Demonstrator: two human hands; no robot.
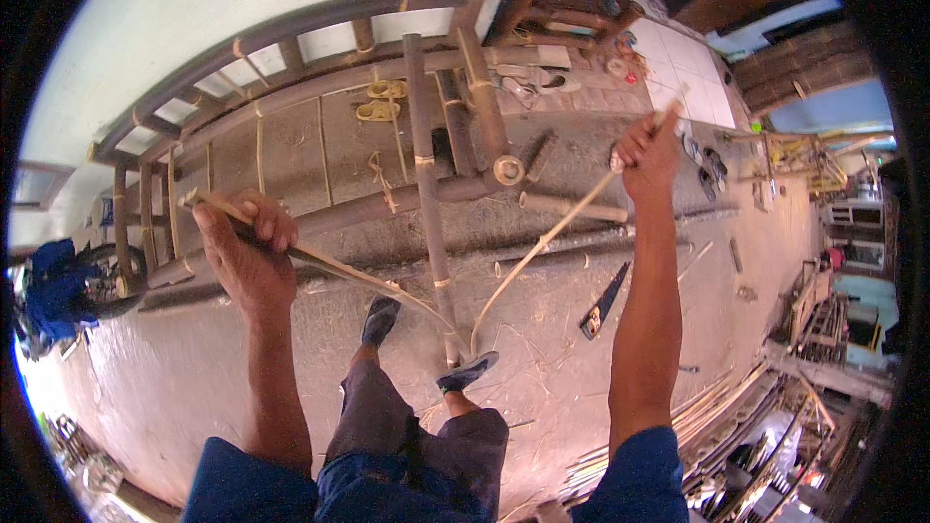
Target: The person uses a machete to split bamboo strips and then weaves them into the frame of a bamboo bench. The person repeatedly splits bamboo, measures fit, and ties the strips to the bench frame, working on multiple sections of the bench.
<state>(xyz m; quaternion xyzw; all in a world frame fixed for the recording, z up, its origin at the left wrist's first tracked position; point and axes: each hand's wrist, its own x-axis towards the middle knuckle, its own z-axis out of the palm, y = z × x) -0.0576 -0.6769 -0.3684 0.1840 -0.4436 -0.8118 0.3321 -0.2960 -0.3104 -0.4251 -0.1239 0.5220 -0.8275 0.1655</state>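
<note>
Up close I see the left hand (247, 252) curled around a bamboo strip (354, 276), thumb pressed along it, and the right hand (649, 160) fisted on a second strip (547, 234), both running down to converge by the right shoe (470, 373). I'd judge this a splitting pull, calling next for even, steady force, with a bamboo frame (480, 102) standing beyond.
</note>
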